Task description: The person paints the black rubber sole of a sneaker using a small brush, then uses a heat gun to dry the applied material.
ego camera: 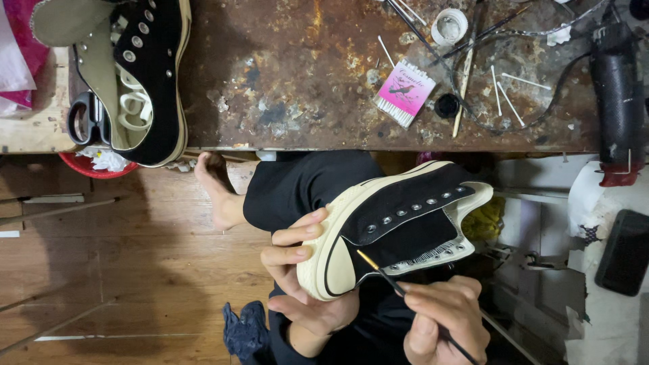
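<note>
Black sneaker (399, 226) sits gripped in left hand (301, 270); right hand (446, 321) fingers pinch a brush (395, 284).

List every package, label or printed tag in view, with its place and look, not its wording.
Pink packet: on the rusty workbench, flat rectangle, pink and white with a small bird picture, white sticks showing at one end.
Barcode label: inside the tongue of the black sneaker held by the left hand, a white strip with black bars.
</note>
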